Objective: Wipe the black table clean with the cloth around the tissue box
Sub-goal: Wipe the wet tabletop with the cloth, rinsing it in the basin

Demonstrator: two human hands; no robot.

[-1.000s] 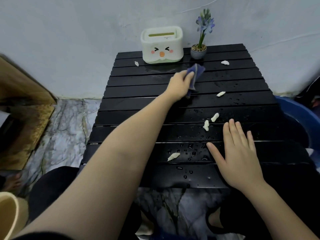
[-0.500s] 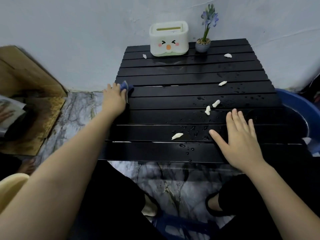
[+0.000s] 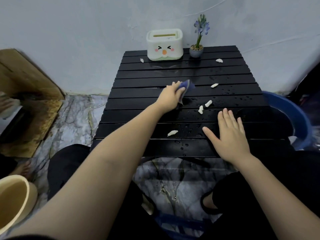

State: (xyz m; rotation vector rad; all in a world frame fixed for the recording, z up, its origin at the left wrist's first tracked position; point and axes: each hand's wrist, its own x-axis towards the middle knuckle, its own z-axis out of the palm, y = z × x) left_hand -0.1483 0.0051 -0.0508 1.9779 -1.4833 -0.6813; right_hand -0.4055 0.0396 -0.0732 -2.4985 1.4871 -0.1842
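Most of the cloth [image 3: 187,84] lies hidden under the left hand's [image 3: 170,97] grip, and the basin [image 3: 290,115] behind the counter [image 3: 138,94] runs half hidden.

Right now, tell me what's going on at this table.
A person is wiping a black slatted table. Their left hand grips a blue cloth mid-table, while the right hand rests flat near the front edge. Water droplets and six small white scraps, such as one by the front, are on the slats. The cream tissue box with a cartoon face stands at the back beside a small potted purple flower.
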